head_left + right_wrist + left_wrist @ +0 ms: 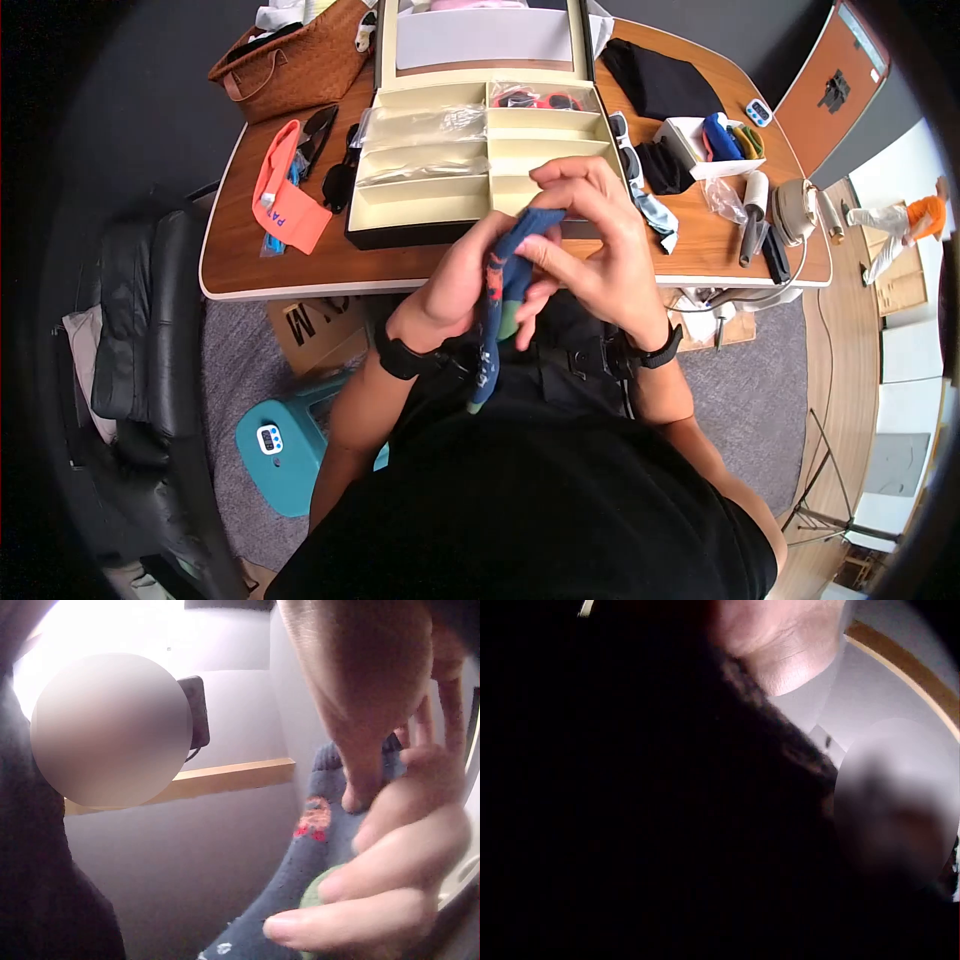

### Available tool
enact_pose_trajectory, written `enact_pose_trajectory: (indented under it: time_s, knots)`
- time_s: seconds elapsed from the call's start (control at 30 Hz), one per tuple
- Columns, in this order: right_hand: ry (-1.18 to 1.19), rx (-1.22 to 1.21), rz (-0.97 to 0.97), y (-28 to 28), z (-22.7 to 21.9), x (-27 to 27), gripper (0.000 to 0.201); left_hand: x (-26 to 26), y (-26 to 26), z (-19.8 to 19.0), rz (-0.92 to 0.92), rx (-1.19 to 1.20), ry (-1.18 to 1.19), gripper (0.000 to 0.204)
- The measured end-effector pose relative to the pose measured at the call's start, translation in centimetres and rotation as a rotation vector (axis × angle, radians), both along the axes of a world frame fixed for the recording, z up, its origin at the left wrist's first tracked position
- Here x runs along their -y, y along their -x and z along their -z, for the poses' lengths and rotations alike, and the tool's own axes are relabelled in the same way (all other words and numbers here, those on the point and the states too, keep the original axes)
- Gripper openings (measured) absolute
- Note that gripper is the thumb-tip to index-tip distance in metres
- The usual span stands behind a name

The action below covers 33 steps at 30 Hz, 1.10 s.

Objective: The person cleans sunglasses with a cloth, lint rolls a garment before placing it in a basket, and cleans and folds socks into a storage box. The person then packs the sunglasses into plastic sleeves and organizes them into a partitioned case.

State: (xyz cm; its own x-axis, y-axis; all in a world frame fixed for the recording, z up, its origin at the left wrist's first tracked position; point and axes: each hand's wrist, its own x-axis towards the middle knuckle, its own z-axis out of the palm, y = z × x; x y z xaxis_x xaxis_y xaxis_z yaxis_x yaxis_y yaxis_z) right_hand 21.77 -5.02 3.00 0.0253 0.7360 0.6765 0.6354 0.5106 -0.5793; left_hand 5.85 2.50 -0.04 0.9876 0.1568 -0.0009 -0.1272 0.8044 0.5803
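Note:
Above my lap, close to the table edge, hangs a navy blue sock (487, 345) with a green heel and toe and an orange-red motif. My right hand (605, 245) pinches its upper end, thumb on the near side. The left hand (450, 290) grips the same end from the other side, its fingers mostly hidden. In the right wrist view the thumb presses on the sock (289, 874) below the cuff, and curled fingers lie by the green heel. Mostly black fabric fills the left wrist view, with part of a hand (795, 645) at the top.
Before me stands a divided box (420, 205) with bagged items and red sunglasses. On its left lie a coral band (285, 200) and dark glasses; a woven basket (300, 55) stands behind. To the right are a white box of rolled socks (690, 150), a lint roller (753, 205) and black cloth (660, 80).

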Motion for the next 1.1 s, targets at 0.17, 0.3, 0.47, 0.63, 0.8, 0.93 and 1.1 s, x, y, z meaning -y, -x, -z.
enact_pose_trajectory:
  time_s: [0.17, 0.3, 0.47, 0.63, 0.8, 0.93, 1.1]
  knots:
    - [0.188, -0.287, 0.151, -0.3, 0.5, -0.4, 0.019, 1.0, 0.5, 0.2, -0.221, 0.036, -0.152, 0.053]
    - [0.25, -0.47, 0.141, -1.1, 1.5, -0.6, 0.017, 1.7, 1.6, 0.3, -0.244, -0.094, -0.522, 0.045]
    - [0.257, -0.651, 0.07, -1.9, 0.4, -0.1, 0.017, 1.2, 2.2, 0.0, -0.19, -0.063, -0.42, 0.046]
    - [0.282, -0.694, 0.069, -2.3, -0.2, 0.2, 0.018, 0.7, 2.9, 0.0, -0.152, -0.046, -0.378, 0.048]
    - [-0.008, -0.696, 0.207, -2.1, -0.4, 0.1, 0.016, 1.6, 1.9, 0.8, -0.953, -0.237, -0.954, 0.043]
    - [0.08, -0.326, 0.167, -0.6, 0.2, 0.9, 0.016, 1.8, 3.4, -1.0, -0.745, -0.251, -0.937, 0.027]
    - [0.016, -0.049, -0.074, 1.8, 0.7, 0.4, 0.019, 2.1, 2.8, 0.6, -0.839, -0.154, -0.894, 0.022]
